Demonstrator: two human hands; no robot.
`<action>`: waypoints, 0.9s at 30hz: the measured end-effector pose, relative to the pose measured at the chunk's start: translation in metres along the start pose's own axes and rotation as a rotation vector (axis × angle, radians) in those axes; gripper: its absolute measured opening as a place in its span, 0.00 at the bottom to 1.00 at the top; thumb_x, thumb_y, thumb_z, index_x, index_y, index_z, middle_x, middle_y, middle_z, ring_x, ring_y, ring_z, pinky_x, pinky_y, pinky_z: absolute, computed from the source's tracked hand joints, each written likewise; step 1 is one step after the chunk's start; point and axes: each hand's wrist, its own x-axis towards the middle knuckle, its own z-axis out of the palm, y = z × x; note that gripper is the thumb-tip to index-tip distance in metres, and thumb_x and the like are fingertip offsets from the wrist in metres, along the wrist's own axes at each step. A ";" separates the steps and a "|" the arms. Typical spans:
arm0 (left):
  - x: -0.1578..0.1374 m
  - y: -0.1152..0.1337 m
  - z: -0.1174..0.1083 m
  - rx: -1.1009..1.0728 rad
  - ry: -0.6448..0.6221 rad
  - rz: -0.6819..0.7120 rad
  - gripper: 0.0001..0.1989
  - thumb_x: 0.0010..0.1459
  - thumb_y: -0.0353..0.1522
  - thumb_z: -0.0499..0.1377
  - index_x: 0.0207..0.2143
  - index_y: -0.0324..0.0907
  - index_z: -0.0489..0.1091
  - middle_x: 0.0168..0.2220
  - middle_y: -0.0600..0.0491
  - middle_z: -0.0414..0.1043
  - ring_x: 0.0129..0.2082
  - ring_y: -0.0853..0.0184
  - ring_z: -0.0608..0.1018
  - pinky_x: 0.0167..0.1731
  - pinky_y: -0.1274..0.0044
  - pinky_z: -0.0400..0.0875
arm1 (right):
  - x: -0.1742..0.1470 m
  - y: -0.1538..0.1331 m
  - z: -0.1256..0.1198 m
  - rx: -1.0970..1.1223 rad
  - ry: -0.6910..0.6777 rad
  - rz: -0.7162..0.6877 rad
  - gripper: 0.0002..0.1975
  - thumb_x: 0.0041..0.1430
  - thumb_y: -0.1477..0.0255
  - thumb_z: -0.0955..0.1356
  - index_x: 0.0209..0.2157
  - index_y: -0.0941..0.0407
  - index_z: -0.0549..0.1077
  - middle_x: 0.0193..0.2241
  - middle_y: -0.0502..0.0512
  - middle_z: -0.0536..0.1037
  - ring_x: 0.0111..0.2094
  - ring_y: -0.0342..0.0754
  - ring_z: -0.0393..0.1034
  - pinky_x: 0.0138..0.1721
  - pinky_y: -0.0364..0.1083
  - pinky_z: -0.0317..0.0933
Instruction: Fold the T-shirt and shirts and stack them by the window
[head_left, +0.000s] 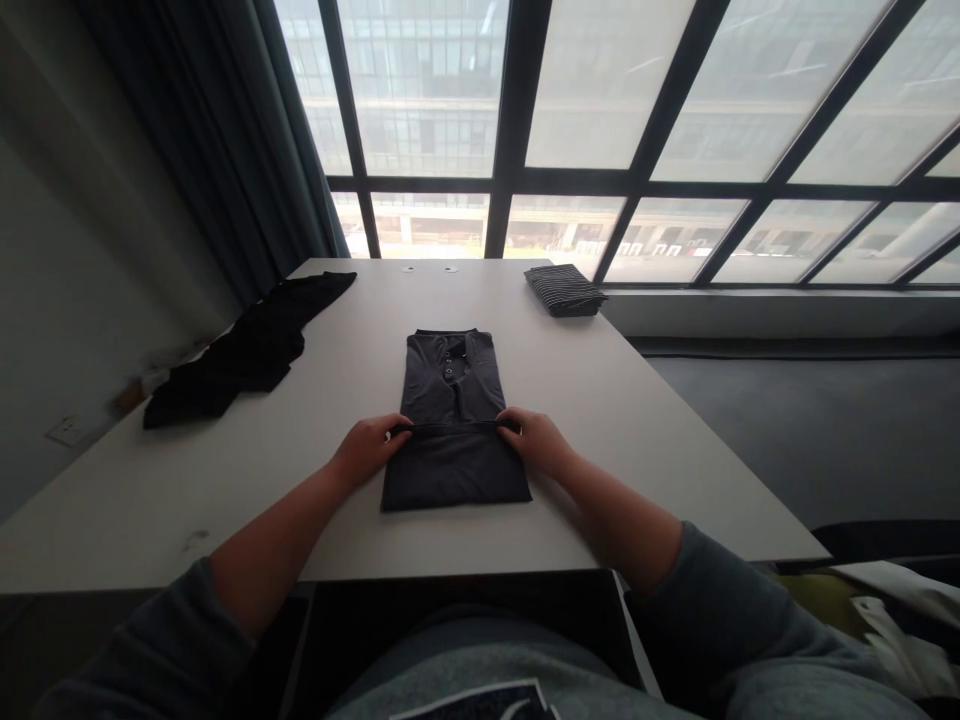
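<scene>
A dark grey buttoned shirt (454, 465) lies in the middle of the white table, folded into a narrow rectangle. Its collar and buttons face up at the far end, and the near part is doubled over toward the collar. My left hand (371, 445) pinches the left end of the folded-over edge. At the right end of that same edge, my right hand (536, 440) grips the cloth between thumb and fingers. Both hands rest low, close to the tabletop.
A black garment (240, 350) lies loosely along the left side of the white table (637, 480). Near the far right edge sits a folded striped garment (564, 288). Large windows and a dark curtain (217, 130) stand behind. Fabric items (892, 620) are at lower right.
</scene>
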 end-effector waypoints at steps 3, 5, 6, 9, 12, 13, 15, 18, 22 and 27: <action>0.002 -0.007 0.010 0.040 0.032 0.045 0.13 0.66 0.38 0.58 0.46 0.42 0.78 0.42 0.48 0.82 0.42 0.59 0.81 0.48 0.69 0.75 | -0.001 0.006 0.008 -0.143 0.020 -0.086 0.09 0.64 0.74 0.70 0.45 0.56 0.80 0.42 0.58 0.81 0.47 0.53 0.73 0.54 0.52 0.66; 0.002 -0.004 0.011 0.085 0.076 0.086 0.13 0.66 0.36 0.58 0.47 0.41 0.78 0.46 0.45 0.81 0.48 0.56 0.80 0.53 0.65 0.74 | -0.006 0.002 0.008 -0.234 0.070 -0.120 0.12 0.65 0.73 0.70 0.50 0.57 0.79 0.46 0.61 0.79 0.50 0.56 0.71 0.57 0.54 0.65; 0.000 0.000 0.012 0.116 0.094 0.107 0.13 0.67 0.36 0.58 0.48 0.40 0.78 0.48 0.44 0.80 0.51 0.54 0.79 0.55 0.63 0.73 | -0.010 -0.004 0.008 -0.277 0.098 -0.132 0.15 0.66 0.72 0.70 0.53 0.58 0.78 0.48 0.63 0.77 0.52 0.57 0.70 0.58 0.55 0.65; -0.008 0.023 0.019 0.214 0.080 0.155 0.17 0.70 0.38 0.56 0.55 0.41 0.76 0.57 0.42 0.76 0.57 0.52 0.77 0.58 0.60 0.70 | -0.025 -0.026 0.012 -0.375 0.122 -0.200 0.21 0.70 0.69 0.68 0.61 0.60 0.75 0.59 0.69 0.72 0.61 0.62 0.65 0.65 0.60 0.60; -0.020 0.044 0.038 0.297 -0.011 0.168 0.24 0.72 0.42 0.56 0.66 0.46 0.69 0.68 0.43 0.67 0.67 0.49 0.68 0.65 0.54 0.63 | -0.041 -0.044 0.029 -0.408 -0.021 -0.266 0.29 0.71 0.64 0.66 0.69 0.61 0.67 0.69 0.70 0.63 0.70 0.65 0.55 0.71 0.64 0.49; -0.022 0.048 0.045 0.322 -0.043 0.169 0.26 0.72 0.43 0.56 0.69 0.48 0.67 0.70 0.44 0.63 0.70 0.48 0.65 0.67 0.52 0.59 | -0.044 -0.047 0.035 -0.410 -0.089 -0.261 0.32 0.72 0.62 0.66 0.71 0.61 0.64 0.71 0.70 0.60 0.72 0.65 0.52 0.72 0.65 0.47; -0.026 0.049 0.058 0.355 -0.096 0.178 0.28 0.72 0.45 0.55 0.71 0.51 0.63 0.73 0.46 0.58 0.73 0.48 0.59 0.70 0.50 0.53 | -0.047 -0.047 0.045 -0.414 -0.197 -0.225 0.35 0.73 0.59 0.65 0.74 0.60 0.59 0.74 0.70 0.53 0.75 0.65 0.47 0.73 0.65 0.46; -0.031 0.044 0.068 0.375 -0.112 0.196 0.30 0.72 0.46 0.55 0.73 0.53 0.59 0.75 0.46 0.55 0.74 0.49 0.57 0.71 0.51 0.50 | -0.051 -0.044 0.050 -0.423 -0.257 -0.205 0.36 0.74 0.58 0.63 0.76 0.57 0.54 0.75 0.68 0.46 0.76 0.64 0.42 0.73 0.66 0.44; -0.048 0.047 0.068 0.375 -0.091 0.230 0.31 0.71 0.46 0.56 0.73 0.53 0.60 0.74 0.45 0.56 0.73 0.49 0.59 0.70 0.52 0.51 | -0.071 -0.045 0.050 -0.431 -0.262 -0.222 0.36 0.74 0.57 0.63 0.76 0.58 0.54 0.75 0.69 0.46 0.76 0.65 0.43 0.73 0.67 0.44; -0.057 0.053 0.050 0.322 -0.119 0.230 0.28 0.71 0.46 0.57 0.71 0.56 0.62 0.72 0.48 0.60 0.70 0.52 0.64 0.67 0.56 0.57 | -0.083 -0.050 0.035 -0.398 -0.264 -0.230 0.36 0.73 0.55 0.64 0.75 0.55 0.57 0.75 0.68 0.50 0.75 0.66 0.48 0.72 0.66 0.49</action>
